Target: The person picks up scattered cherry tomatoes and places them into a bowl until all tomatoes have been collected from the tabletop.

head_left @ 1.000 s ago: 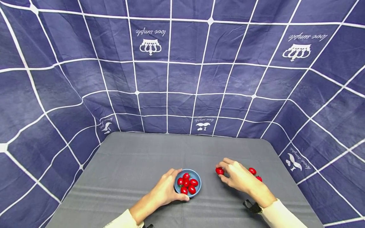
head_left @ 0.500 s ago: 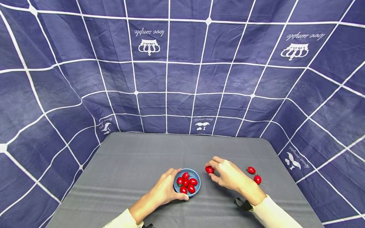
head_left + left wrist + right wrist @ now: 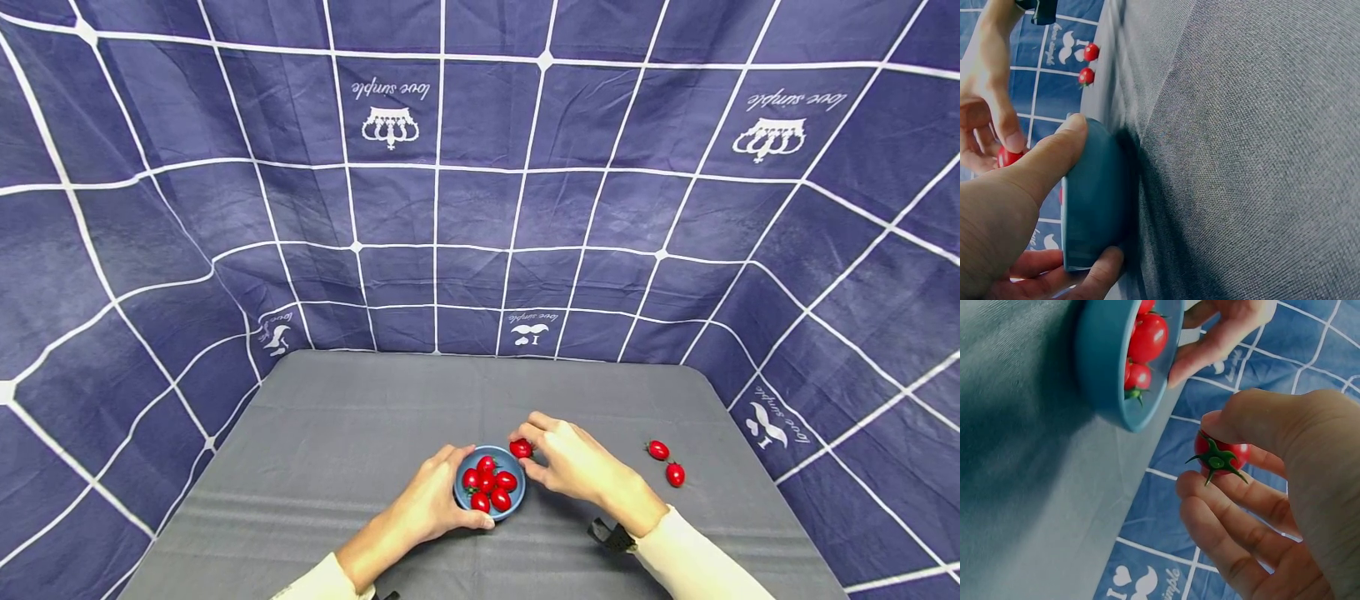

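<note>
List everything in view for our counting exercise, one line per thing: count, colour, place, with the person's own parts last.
Backdrop cloth: piece count unclear, blue with white lines and prints, behind and at the sides
Tabletop: one, grey, in front of the backdrop cloth
Bowl: one, blue, on the tabletop
Tomatoes in the bowl: six, red
Loose tomatoes: two, red, on the tabletop, right of the bowl
Held tomato: one, red, beside the bowl
Wrist devices: two, black, one per wrist, left mostly cut off
Sleeves: two, cream, on both arms
Left hand: one, bare, grip around the bowl
Right hand: one, bare, grip pinching the held tomato
</note>
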Demonstrator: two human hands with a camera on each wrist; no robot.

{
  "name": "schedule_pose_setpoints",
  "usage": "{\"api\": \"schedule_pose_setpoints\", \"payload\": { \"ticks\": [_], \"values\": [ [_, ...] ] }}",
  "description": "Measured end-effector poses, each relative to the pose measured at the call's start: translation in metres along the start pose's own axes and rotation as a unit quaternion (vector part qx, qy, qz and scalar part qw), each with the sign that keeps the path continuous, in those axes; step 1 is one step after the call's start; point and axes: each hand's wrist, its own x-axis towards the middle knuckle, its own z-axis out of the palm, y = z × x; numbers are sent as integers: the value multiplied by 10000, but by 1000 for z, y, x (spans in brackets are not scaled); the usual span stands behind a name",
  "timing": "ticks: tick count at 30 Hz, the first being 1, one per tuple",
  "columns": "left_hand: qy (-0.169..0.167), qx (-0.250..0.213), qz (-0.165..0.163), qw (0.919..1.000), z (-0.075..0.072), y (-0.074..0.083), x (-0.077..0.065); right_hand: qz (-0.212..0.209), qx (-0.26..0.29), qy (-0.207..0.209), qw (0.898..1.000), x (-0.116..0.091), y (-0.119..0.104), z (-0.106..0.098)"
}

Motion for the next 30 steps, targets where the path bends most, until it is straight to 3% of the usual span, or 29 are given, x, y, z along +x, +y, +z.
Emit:
{"api": "schedule_pose_setpoints", "payload": {
  "ticks": [17, 30],
  "values": [
    [-42, 28, -55, 10000, -1, 1, -1, 100, 137, -215, 9996, 11, -10, 9],
    [-57, -11, -78, 10000, 0, 0, 0, 129, -120, -185, 9997, 12, -10, 13]
  ]
}}
